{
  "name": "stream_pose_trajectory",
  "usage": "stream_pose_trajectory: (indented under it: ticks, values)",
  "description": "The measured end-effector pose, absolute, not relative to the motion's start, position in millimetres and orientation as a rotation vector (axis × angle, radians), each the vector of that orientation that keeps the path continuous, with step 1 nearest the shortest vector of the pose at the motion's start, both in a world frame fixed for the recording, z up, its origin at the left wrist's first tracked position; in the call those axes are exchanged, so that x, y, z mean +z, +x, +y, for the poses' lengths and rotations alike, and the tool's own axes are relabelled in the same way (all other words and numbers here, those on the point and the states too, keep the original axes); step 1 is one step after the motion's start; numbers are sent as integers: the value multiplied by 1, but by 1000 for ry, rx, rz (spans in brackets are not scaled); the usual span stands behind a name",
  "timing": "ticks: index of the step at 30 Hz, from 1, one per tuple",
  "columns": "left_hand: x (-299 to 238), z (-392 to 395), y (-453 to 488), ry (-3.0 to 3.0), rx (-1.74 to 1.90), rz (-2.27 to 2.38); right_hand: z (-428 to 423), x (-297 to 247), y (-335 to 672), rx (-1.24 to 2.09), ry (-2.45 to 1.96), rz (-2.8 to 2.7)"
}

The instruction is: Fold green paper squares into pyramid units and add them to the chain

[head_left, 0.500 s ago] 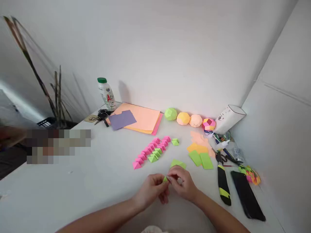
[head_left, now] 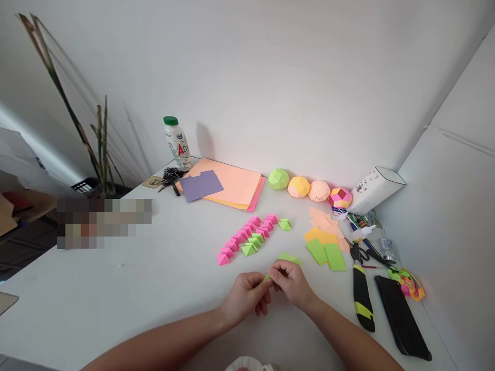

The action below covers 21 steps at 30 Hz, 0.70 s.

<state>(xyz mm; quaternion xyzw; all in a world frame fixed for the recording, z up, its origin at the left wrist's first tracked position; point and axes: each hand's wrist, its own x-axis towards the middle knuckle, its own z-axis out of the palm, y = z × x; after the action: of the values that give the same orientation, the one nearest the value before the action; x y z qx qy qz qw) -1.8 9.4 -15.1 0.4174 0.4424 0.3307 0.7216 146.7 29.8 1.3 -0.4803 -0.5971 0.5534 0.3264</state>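
A small piece of folded green paper [head_left: 267,277] is pinched between my two hands above the near part of the table. My left hand [head_left: 247,293] grips it from the left, fingers curled. My right hand [head_left: 290,282] closes on it from the right, thumb and forefinger together; most of the paper is hidden by the fingers. Just behind my right hand lies a flat green paper piece [head_left: 290,257]. Beyond my hands stand rows of folded pink paper units [head_left: 240,236] and a short row of folded green paper units [head_left: 253,243], with one more green unit [head_left: 285,224] apart.
Green slips [head_left: 335,257], a cutter knife [head_left: 362,299], scissors [head_left: 358,252] and a black phone [head_left: 402,317] lie to the right. Paper balls [head_left: 298,186] line the wall beside a white tube [head_left: 377,189]. Coloured sheets [head_left: 235,181], keys [head_left: 172,176] and a bottle [head_left: 178,144] stand back left.
My right fingers have closed further over the green paper, so less of it shows. The whole view has shifted slightly, and the objects on the table lie as before.
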Motion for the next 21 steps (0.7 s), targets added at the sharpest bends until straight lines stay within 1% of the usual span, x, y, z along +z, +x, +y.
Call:
stream_pose_trajectory:
  ticks: [2, 6, 9, 12, 14, 16, 21]
  values:
    - [-19, 12, -2, 873, 793, 987, 43, 0, 140, 1325, -1289, -1626]
    - [-21, 10, -4, 928, 837, 1003, 76, -5, 124, 966, -1175, -1921]
    - [-19, 4, -6, 1272, 891, 962, 88, -10, 112, 740, -1278, -2133]
    - [-18, 1, -8, 1555, 1008, 950, 89, -15, 104, 583, -1417, -2290]
    - [-18, 1, -9, 1603, 1068, 996, 87, -19, 101, 558, -1485, -2330]
    - [-19, 3, -10, 1591, 1105, 1050, 86, -20, 99, 607, -1516, -2303]
    - [-16, 6, -11, 1485, 1141, 1128, 80, -9, 114, 929, -1353, -1992]
